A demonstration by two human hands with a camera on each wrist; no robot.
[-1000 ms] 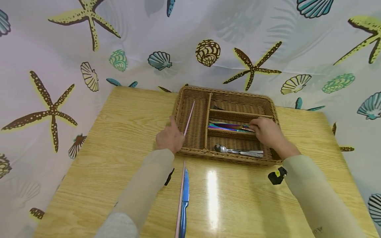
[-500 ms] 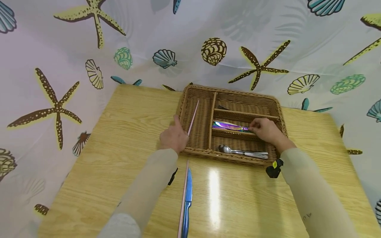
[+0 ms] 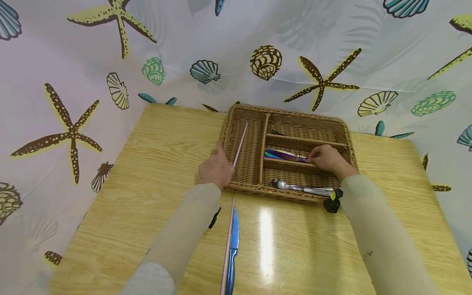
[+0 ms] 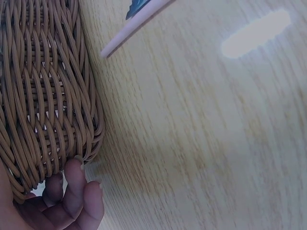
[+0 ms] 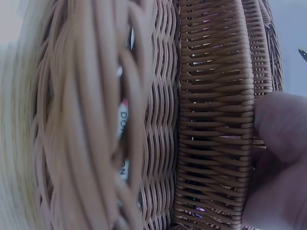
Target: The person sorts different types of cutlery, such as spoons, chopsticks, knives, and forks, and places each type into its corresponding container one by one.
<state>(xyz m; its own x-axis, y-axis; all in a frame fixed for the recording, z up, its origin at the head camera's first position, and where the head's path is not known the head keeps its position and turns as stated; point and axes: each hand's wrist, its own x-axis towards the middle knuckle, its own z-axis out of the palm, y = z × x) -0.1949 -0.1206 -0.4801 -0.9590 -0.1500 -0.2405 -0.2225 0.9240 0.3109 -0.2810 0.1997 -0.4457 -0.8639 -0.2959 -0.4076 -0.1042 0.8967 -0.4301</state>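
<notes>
My left hand (image 3: 215, 167) grips the front left corner of a brown wicker cutlery basket (image 3: 262, 164), its fingertips curled against the weave in the left wrist view. Inside the narrow middle compartment, my right hand (image 3: 326, 159) pinches the handle end of a rainbow-coloured table knife (image 3: 282, 154), whose blade points left. More shiny rainbow cutlery lies under that knife. In the right wrist view the right fingers (image 5: 283, 124) reach over a woven divider (image 5: 216, 105), which hides the knife.
A silver spoon (image 3: 279, 184) and other handles lie in the front compartment. One pink chopstick (image 3: 241, 143) leans in the left compartment. On the table before the basket lie another pink chopstick (image 3: 227, 246) and a blue knife (image 3: 234, 233). A shell-patterned curtain (image 3: 236, 49) hangs behind.
The rainbow knife has turned and tilted slightly in my right fingers, its blade going from bright to dark. My right wrist has swung a little left. The left hand keeps its place on the basket.
</notes>
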